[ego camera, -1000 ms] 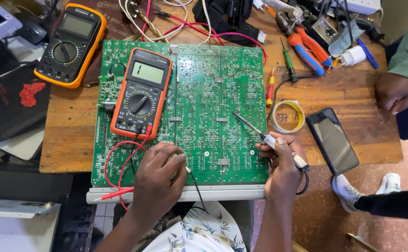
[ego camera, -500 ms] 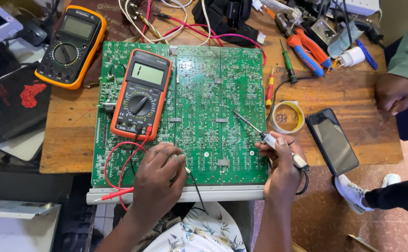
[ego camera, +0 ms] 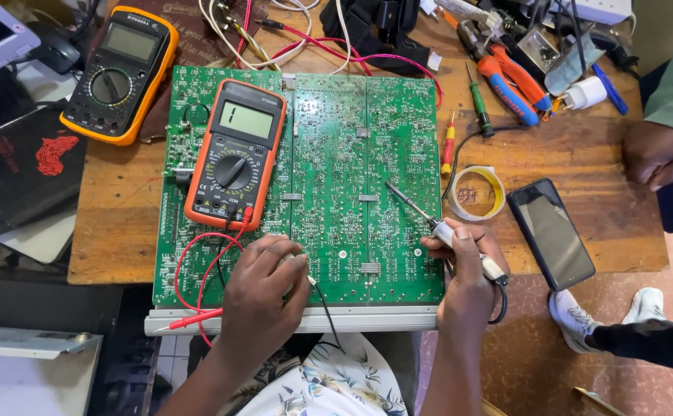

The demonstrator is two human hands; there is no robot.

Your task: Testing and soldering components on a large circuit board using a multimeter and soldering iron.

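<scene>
Green circuit board [ego camera: 336, 177] lies flat on the counter [ego camera: 583, 169] — right hand [ego camera: 463, 270] grips the soldering iron [ego camera: 429, 219], left hand [ego camera: 263, 296] presses down; a slip could bridge joints — or scorch fingers.

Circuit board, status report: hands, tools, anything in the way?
Left hand flat on circuit board, black lead beneath. Right hand grips soldering iron, tip over board. Orange meter lying on board's left part.

Slanted soldering iron [ego camera: 436, 223] over green circuit board [ego camera: 336, 154]

Green circuit board [ego camera: 336, 177]; orange multimeter [ego camera: 235, 154]; yellow multimeter [ego camera: 119, 73]
</scene>
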